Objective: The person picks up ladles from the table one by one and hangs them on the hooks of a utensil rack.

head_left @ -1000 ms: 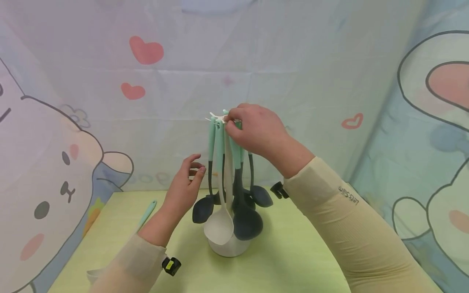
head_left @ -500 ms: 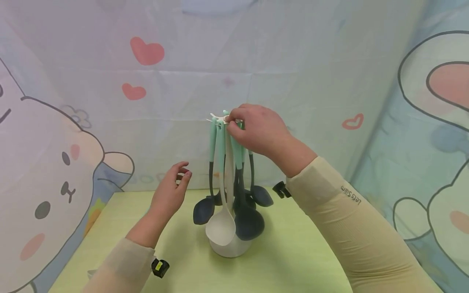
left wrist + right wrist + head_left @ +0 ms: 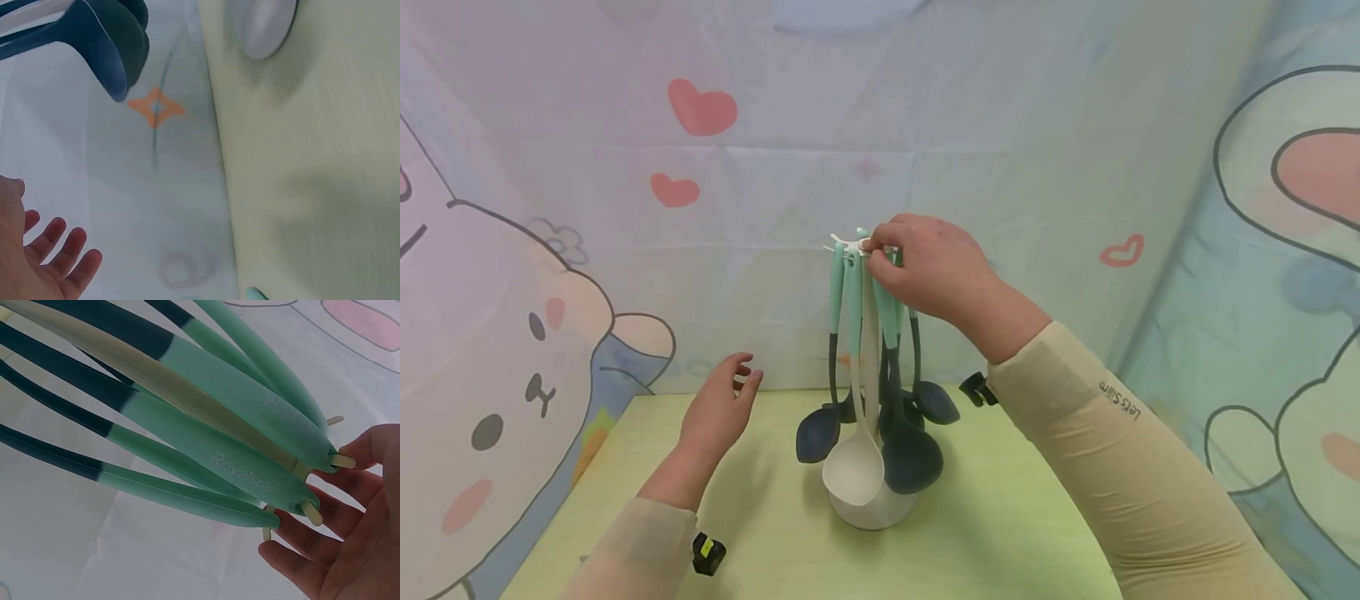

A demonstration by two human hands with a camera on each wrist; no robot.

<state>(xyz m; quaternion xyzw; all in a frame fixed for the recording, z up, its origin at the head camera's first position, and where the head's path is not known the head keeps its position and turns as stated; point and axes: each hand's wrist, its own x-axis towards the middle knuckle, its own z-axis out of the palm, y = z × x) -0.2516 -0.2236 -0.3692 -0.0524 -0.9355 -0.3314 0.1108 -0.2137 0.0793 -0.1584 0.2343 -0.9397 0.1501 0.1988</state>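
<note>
A white utensil rack point(image 3: 872, 512) stands upright on the table, with hooks around its top. From it hang a cream ladle point(image 3: 853, 471), a dark ladle point(image 3: 912, 458) and several other dark-headed utensils with mint handles. My right hand point(image 3: 928, 267) holds the rack's hooked top between thumb and fingers. In the right wrist view, the fingertips of that hand point(image 3: 359, 531) reach around the hooks beside the hanging handles point(image 3: 244, 472). My left hand point(image 3: 718, 408) is in the air left of the rack, fingers loosely bent, holding nothing. Dark utensil heads point(image 3: 112, 50) appear above it in the left wrist view.
The pale yellow-green table point(image 3: 1000, 533) meets a printed cloth backdrop point(image 3: 1015, 192) at its back edge. A mint handle tip point(image 3: 255, 294) shows low in the left wrist view. Cartoon-printed cloth also hangs at both sides.
My left hand has drawn away from the rack, leftward and down. My right hand stays at the rack's top. The left forearm now covers the mint-handled utensil lying on the table.
</note>
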